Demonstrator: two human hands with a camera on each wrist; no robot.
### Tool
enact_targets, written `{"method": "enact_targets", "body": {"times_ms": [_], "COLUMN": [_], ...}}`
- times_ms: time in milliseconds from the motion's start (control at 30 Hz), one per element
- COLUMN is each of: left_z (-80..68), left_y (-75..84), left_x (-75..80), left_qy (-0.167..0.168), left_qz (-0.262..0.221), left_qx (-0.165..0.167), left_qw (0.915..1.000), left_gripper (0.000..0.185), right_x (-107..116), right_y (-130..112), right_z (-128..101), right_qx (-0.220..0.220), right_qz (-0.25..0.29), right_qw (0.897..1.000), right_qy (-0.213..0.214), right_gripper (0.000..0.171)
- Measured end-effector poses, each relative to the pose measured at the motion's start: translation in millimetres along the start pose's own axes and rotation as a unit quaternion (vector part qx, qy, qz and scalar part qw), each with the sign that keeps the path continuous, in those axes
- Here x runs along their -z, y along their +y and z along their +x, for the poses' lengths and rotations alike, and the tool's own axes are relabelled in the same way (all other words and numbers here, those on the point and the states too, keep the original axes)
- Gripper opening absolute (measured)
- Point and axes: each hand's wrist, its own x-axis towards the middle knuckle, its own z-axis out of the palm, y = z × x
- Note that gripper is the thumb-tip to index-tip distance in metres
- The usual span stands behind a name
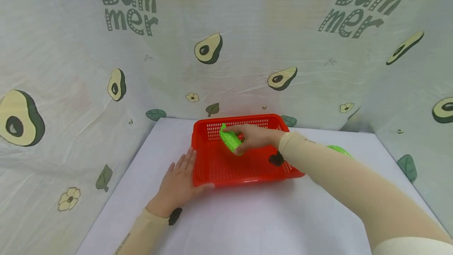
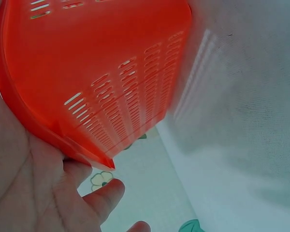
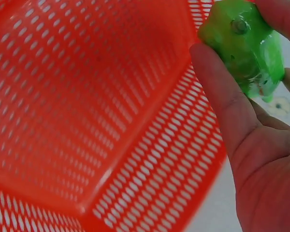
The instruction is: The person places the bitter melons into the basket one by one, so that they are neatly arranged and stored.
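My right hand (image 1: 253, 136) grips a bright green, bumpy bitter melon (image 1: 231, 140) between thumb and fingers, over the inside of a red plastic basket (image 1: 244, 181). In the right wrist view the melon (image 3: 241, 46) shows a shiny surface and a round stem end. My left hand (image 1: 180, 180) lies at the basket's left side, its fingers stretched along the rim and the thumb at the front corner. From the left wrist, that palm (image 2: 34, 188) sits right against the basket's rim, with the fingers extended.
Another green thing (image 1: 339, 150) lies on the white table (image 1: 233, 223) to the right, partly hidden by my right forearm. A cloth printed with avocados (image 1: 209, 48) and leaves stands up behind the table and along both sides.
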Motion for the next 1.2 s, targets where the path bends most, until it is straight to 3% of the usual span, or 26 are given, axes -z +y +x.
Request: {"method": "enact_targets", "body": {"times_ms": [300, 567, 1200], "left_z": [0.4, 0.0, 0.7], "left_y": [4.5, 2.4, 0.6], "left_x": [3.2, 4.0, 2.5], "left_qy": [0.001, 0.004, 0.001], "left_qz": [0.001, 0.006, -0.002], "left_qx": [-0.006, -0.007, -0.003], "left_qw": [1.0, 1.0, 1.0], "left_gripper": [0.122, 0.122, 0.122], "right_x": [-23.4, -36.3, -59.6], "right_y": [3.0, 3.6, 3.6], "right_z": [36.8, 60.7, 81.1], "right_qx": [-0.012, -0.026, -0.027], "right_qz": [0.015, -0.015, -0.008], "right_qw": [0.998, 0.997, 0.996], "right_qy": [-0.054, -0.076, -0.086], "right_gripper": [0.078, 0.079, 0.076]}}
